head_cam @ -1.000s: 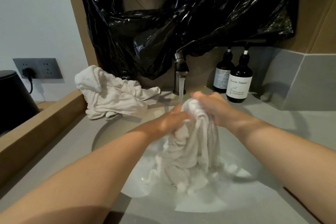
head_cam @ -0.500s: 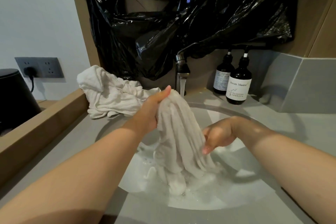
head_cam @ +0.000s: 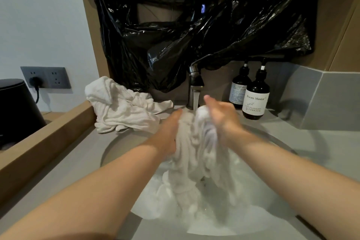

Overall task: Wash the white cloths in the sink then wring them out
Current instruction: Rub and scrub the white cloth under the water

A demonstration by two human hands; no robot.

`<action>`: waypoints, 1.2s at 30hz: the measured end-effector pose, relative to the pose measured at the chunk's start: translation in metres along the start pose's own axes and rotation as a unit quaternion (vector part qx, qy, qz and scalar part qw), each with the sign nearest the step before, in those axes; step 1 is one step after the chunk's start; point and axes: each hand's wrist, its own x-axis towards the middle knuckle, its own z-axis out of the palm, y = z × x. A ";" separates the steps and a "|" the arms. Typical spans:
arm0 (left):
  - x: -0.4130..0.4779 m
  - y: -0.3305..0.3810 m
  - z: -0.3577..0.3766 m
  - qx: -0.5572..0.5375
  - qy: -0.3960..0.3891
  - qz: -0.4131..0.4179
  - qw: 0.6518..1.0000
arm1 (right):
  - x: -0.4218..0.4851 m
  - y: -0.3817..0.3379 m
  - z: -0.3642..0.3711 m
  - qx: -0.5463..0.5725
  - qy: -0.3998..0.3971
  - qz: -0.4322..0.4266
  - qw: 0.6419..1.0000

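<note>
washing step: the cloth (head_cam: 194, 154) is lifted out of the sink (head_cam: 124, 148). its top is bunched under the tap stream (head_cam: 196, 99) and its tail trails into the suds. the left hand (head_cam: 168, 132) lies against its left side, thumb up. its fingers are hidden behind the folds, so i cannot tell whether that grip is closed. the right hand (head_cam: 220, 117), blurred, presses the other side with fingers fairly straight, not curled round it. a second cloth (head_cam: 124, 111) lies on the table (head_cam: 78, 165) beside the sink. whether it has been washed i cannot tell. next, i judge: rub and rinse, then take both ends firmly and twist over the sink.
</note>
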 end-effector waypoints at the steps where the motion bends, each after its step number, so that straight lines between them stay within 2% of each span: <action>1: -0.005 -0.003 0.010 0.011 -0.002 0.003 1.000 | -0.009 0.001 0.009 -0.028 0.000 -0.035 0.999; 4: -0.007 -0.011 0.025 0.011 -0.005 0.053 0.999 | -0.011 0.012 0.015 -0.095 0.032 -0.074 0.992; 6: -0.014 -0.006 0.026 0.067 -0.053 0.020 0.996 | 0.000 0.015 0.003 -0.116 0.060 -0.048 0.990; 8: -0.014 -0.001 0.017 0.051 -0.103 -0.010 0.993 | 0.009 0.015 -0.012 -0.120 0.100 -0.029 0.987; 11: -0.008 0.000 0.013 -0.011 -0.008 0.008 1.000 | 0.006 0.015 -0.013 -0.139 0.139 -0.030 0.980; 15: -0.005 -0.007 0.019 -0.035 0.026 0.000 0.999 | -0.021 0.016 0.019 -0.207 0.060 -0.122 0.969; 18: -0.014 -0.004 0.020 -0.032 -0.082 -0.054 0.995 | -0.014 0.021 0.016 -0.216 0.064 -0.149 0.963; 20: -0.011 0.000 0.009 -0.023 -0.120 -0.055 0.991 | -0.001 0.023 0.002 -0.226 0.052 -0.112 0.966; 21: -0.008 0.004 0.002 -0.018 -0.118 -0.056 0.991 | 0.005 0.024 -0.006 -0.236 0.022 -0.080 0.968; 22: -0.005 0.008 -0.004 0.032 -0.097 -0.050 0.993 | 0.009 0.026 -0.013 -0.260 -0.021 -0.038 0.965; 23: 0.002 0.009 -0.012 0.134 -0.050 -0.043 0.989 | 0.011 0.029 -0.020 -0.311 -0.074 0.009 0.947; 24: 0.009 0.007 -0.019 0.274 0.014 -0.027 0.961 | 0.014 0.032 -0.024 -0.380 -0.124 0.055 0.915; 25: 0.016 0.003 -0.027 0.421 0.063 -0.004 0.905 | 0.016 0.034 -0.028 -0.430 -0.166 0.099 0.882; 26: 0.019 0.000 -0.033 0.541 0.085 0.011 0.837 | 0.019 0.036 -0.031 -0.444 -0.200 0.133 0.863; 27: 0.025 -0.004 -0.040 0.627 0.080 0.012 0.775 | 0.021 0.039 -0.032 -0.418 -0.237 0.162 0.862; 28: 0.027 -0.008 -0.045 0.682 0.059 0.004 0.729 | 0.023 0.041 -0.032 -0.372 -0.261 0.182 0.872; 29: 0.029 -0.010 -0.048 0.714 0.039 0.005 0.699 | 0.023 0.041 -0.033 -0.328 -0.273 0.195 0.883; 30: 0.028 -0.009 -0.051 0.724 0.025 -0.001 0.689 | 0.023 0.043 -0.036 -0.310 -0.276 0.193 0.889; 31: 0.028 -0.009 -0.054 0.720 0.014 -0.005 0.694 | 0.025 0.045 -0.040 -0.346 -0.280 0.177 0.878; 32: 0.027 -0.009 -0.055 0.713 -0.005 -0.016 0.701 | 0.027 0.049 -0.046 -0.417 -0.287 0.163 0.847; 33: 0.026 -0.012 -0.055 0.712 -0.036 -0.028 0.700 | 0.028 0.053 -0.051 -0.491 -0.312 0.164 0.797; 34: 0.024 -0.014 -0.052 0.726 -0.081 -0.047 0.681 | 0.027 0.059 -0.054 -0.539 -0.343 0.187 0.746; 36: 0.017 -0.019 -0.046 0.759 -0.168 -0.106 0.621 | 0.020 0.072 -0.052 -0.607 -0.409 0.228 0.642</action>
